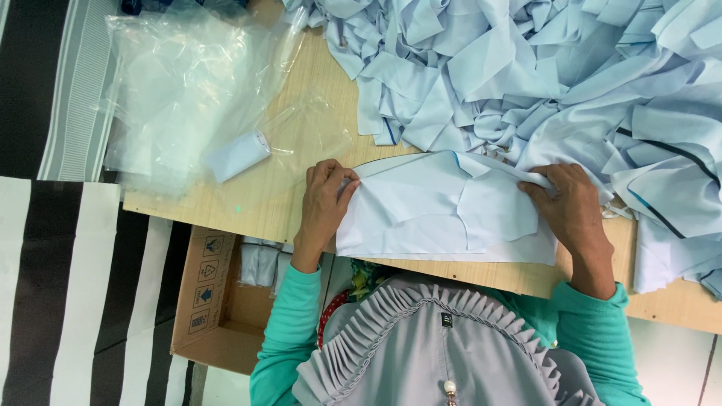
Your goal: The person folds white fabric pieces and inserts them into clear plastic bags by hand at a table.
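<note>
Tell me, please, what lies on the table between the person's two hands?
In the head view, a folded pale blue garment spans the stretch between the left hand and the right hand; each hand pinches one of its ends against the wooden table.

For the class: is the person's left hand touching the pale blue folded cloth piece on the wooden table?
Touching. The head view shows the left hand pinching the pale blue folded cloth piece at its left edge, fingers on the fabric.

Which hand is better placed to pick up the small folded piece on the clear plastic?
Probably the left hand: it grips the light-blue garment at the edge nearest the small folded piece; the right hand holds the far edge, by the cloth pile.
</note>
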